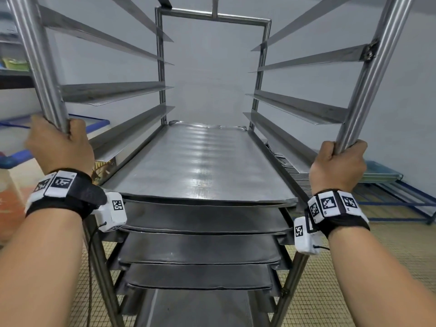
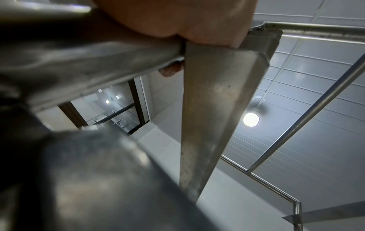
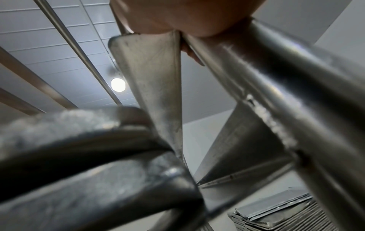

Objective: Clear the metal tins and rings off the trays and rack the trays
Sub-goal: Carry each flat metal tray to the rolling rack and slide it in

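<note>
A tall steel tray rack (image 1: 162,67) stands right in front of me. Several bare metal trays sit in its runners, the top tray (image 1: 200,161) at about wrist height and the others stacked below it. My left hand (image 1: 59,142) grips the rack's near left upright (image 1: 40,67). My right hand (image 1: 339,164) grips the near right upright (image 1: 363,97). In the left wrist view the palm (image 2: 177,18) presses on the post above a runner (image 2: 213,109). In the right wrist view the palm (image 3: 177,15) wraps the post (image 3: 276,93). No tins or rings are in view.
A stack of spare trays (image 1: 297,171) lies beyond the rack on the right, also seen as a tray stack (image 3: 276,217). A blue low frame (image 1: 396,201) sits on the tiled floor at right. Blue-rimmed bins (image 1: 14,128) and shelving stand at left. A white wall is behind.
</note>
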`<move>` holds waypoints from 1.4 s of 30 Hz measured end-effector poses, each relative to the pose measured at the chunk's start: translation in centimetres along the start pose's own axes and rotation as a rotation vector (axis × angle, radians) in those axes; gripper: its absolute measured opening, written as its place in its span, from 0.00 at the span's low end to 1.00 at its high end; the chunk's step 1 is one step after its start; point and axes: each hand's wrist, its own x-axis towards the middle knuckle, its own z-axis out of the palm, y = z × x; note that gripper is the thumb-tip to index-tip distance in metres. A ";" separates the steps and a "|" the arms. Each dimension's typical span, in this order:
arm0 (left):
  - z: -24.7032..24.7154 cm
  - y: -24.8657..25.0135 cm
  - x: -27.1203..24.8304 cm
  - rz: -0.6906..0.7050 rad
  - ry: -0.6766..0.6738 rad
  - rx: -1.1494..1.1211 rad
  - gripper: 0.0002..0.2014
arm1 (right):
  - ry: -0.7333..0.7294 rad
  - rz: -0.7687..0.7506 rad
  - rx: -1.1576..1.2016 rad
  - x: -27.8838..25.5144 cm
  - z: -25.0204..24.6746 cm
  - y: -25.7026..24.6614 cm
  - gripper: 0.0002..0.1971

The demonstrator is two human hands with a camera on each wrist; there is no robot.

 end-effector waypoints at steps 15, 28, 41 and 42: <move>9.5 1.0 -0.8 -0.039 0.026 -0.005 0.13 | 0.005 0.026 -0.002 5.8 5.8 5.1 0.16; 14.9 4.8 -4.1 -0.003 0.103 0.087 0.24 | -0.078 0.035 0.001 12.5 10.3 10.0 0.17; 22.8 7.1 -5.2 -0.041 0.097 0.147 0.18 | -0.112 0.068 0.041 17.1 17.0 13.7 0.16; 23.6 7.0 -5.0 -0.040 0.095 0.144 0.16 | -0.113 0.071 0.040 17.3 17.6 13.9 0.16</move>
